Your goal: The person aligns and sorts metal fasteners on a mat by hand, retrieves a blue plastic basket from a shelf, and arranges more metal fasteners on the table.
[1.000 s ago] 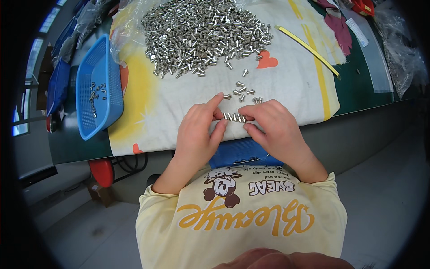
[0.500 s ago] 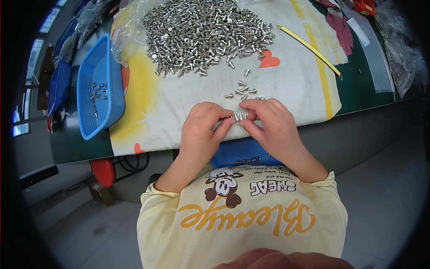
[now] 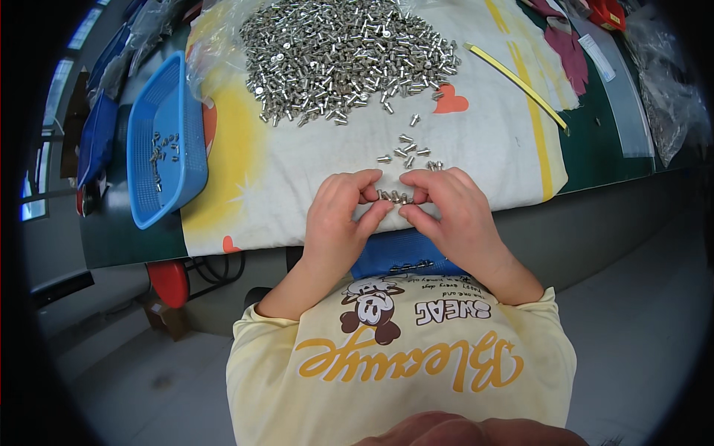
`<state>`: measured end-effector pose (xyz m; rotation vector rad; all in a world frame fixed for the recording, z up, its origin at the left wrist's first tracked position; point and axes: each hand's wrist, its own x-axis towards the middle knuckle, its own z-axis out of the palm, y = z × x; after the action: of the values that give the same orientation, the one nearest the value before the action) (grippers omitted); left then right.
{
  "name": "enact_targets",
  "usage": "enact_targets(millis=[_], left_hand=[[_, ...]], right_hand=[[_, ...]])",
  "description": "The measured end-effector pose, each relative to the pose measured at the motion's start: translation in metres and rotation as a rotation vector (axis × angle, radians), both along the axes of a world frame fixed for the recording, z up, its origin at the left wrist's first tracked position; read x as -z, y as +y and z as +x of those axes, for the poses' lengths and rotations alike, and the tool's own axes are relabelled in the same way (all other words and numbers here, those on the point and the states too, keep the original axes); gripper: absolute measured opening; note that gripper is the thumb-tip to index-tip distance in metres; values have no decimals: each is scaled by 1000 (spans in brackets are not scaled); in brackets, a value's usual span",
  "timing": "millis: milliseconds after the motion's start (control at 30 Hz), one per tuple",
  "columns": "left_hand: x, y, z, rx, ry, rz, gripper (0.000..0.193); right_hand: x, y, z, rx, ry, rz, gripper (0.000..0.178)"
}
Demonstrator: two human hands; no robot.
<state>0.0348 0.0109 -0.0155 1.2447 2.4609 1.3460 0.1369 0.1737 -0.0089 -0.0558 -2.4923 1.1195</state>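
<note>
A short row of small silver screws (image 3: 395,197) sits side by side between my two hands, near the table's front edge. My left hand (image 3: 333,212) is curled, with thumb and fingers at the row's left end. At the right end, the thumb and fingers of my right hand (image 3: 459,210) close on the row in the same way. Just beyond my fingers, several loose screws (image 3: 409,149) lie on the cloth. Farther off is a large heap of the same silver screws (image 3: 346,63).
A pale patterned cloth (image 3: 297,156) covers the table. On the left stands a light-blue basket (image 3: 195,160) with some screws in it. Below my hands, a blue container (image 3: 394,249) holds more screws. A yellow strip (image 3: 517,88) lies at the right.
My fingertips have parted a little, and more of the screw row shows between them. The whole view has shifted slightly; the heap and basket look the same.
</note>
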Motion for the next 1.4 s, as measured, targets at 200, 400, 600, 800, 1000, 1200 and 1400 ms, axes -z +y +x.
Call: enact_targets(millis=[200,400,600,800,1000,1200,1400], left_hand=[[0,0,0,8,33,-20,41],[-4,1,0,18,64,-36,31],[-5,3,-2,31,99,-41,24],[-1,1,5,-1,-88,-2,30],[-3,3,7,-4,-162,19,33],[-7,2,6,31,-195,-5,33],[-30,-13,0,378,-402,-140,41]], right_hand=[[1,2,-2,-42,22,68,31],[2,0,-2,-29,18,47,25],[0,0,-4,-22,24,50,23],[1,-1,-4,-11,28,59,21],[0,-2,-5,-6,16,71,21],[1,-1,-3,-15,1,96,21],[-13,12,14,-256,-103,-43,24]])
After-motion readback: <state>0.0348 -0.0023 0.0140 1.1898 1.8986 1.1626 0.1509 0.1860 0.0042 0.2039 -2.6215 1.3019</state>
